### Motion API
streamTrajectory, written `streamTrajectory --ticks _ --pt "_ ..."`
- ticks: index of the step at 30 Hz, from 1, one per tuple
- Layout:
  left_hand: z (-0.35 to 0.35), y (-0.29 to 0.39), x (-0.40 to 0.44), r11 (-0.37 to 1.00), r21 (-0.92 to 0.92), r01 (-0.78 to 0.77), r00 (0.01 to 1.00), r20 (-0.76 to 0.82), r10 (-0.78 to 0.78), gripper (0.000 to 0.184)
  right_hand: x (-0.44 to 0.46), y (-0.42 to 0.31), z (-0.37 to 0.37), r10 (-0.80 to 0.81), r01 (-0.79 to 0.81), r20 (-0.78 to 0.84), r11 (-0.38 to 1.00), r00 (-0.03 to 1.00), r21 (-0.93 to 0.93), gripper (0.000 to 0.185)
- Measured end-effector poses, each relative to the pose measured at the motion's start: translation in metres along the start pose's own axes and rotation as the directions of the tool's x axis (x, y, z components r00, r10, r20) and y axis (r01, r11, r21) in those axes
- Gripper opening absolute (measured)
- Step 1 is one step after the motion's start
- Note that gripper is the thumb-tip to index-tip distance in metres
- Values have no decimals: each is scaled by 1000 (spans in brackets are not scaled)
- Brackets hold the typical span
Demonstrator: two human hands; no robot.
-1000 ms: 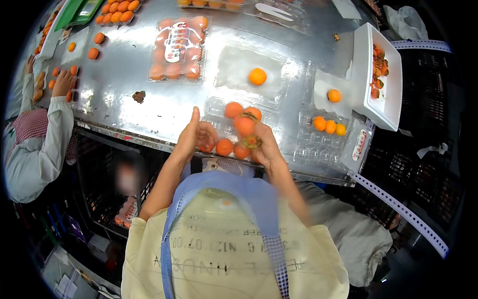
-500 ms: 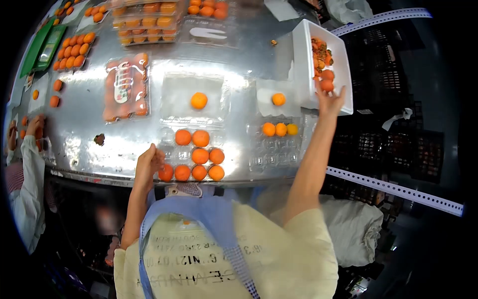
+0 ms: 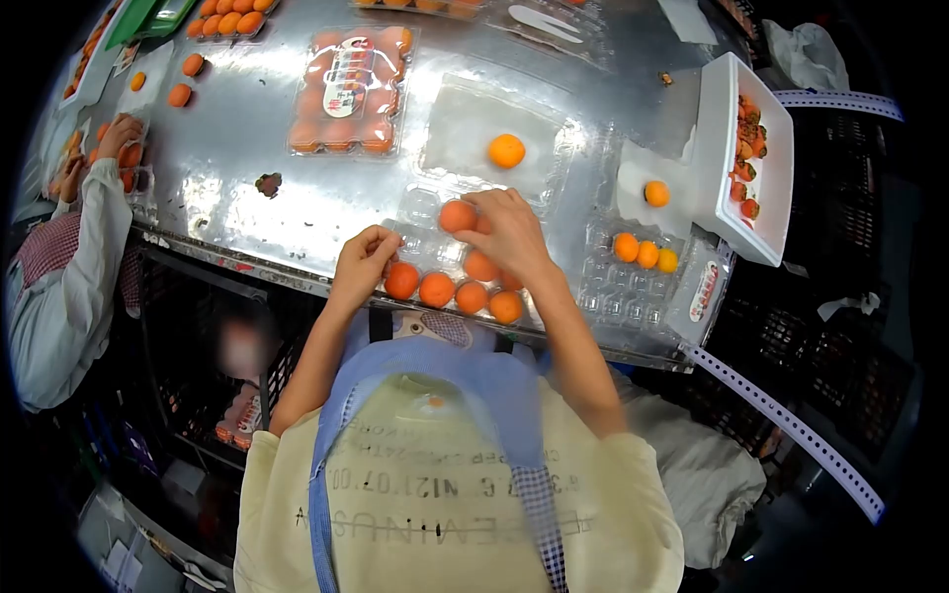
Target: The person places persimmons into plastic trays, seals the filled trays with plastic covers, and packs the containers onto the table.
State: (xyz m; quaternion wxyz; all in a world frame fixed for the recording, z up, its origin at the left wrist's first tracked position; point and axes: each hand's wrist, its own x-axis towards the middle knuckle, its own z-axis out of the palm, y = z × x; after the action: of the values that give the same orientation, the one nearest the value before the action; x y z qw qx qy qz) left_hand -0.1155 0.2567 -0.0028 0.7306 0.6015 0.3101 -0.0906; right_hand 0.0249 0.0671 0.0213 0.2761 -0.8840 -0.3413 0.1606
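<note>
My right hand [image 3: 512, 235] curls palm-down over orange-red persimmons in a clear plastic tray at the table's front edge. Its fingers rest around a persimmon [image 3: 483, 224], partly hidden by them. Beside the fingertips sits another persimmon [image 3: 458, 215]. Along the tray's near side runs a row of several persimmons [image 3: 436, 289]. My left hand [image 3: 366, 259] is at the tray's left edge, thumb and fingers pinched together; what they hold, if anything, is too small to name. Behind my right hand, the tray's clear lid [image 3: 455, 128] lies flat with a lone orange persimmon [image 3: 506, 151] on it.
A white foam box [image 3: 714, 163] with stemmed persimmons stands to the right. Nearer is a second clear tray [image 3: 623, 287] with three smaller fruits. A labelled full pack [image 3: 346, 94] lies at the back left. Another person's hand [image 3: 121, 135] works at the far left.
My right hand has moved from the foam box to the tray, and fewer persimmons show in the box. My left hand has stayed by the tray. The view has shifted.
</note>
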Motion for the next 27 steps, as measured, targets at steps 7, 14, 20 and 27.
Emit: streamTrajectory --ticks 7,14,20,27 --pt "-4 -6 -14 803 558 -209 975 55 215 23 7 -4 24 -156 137 -48 952 986 -275 39" --pt "0 6 -32 458 788 -411 904 285 320 49 -1 -19 3 16 -16 -66 1000 998 -11 37" --pt "0 3 -30 379 797 -471 868 341 361 51 -27 -13 13 230 -251 127 666 965 702 40" --pt "-10 4 -31 799 477 -366 930 225 291 54 -46 -16 30 154 -319 318 -23 935 948 47"
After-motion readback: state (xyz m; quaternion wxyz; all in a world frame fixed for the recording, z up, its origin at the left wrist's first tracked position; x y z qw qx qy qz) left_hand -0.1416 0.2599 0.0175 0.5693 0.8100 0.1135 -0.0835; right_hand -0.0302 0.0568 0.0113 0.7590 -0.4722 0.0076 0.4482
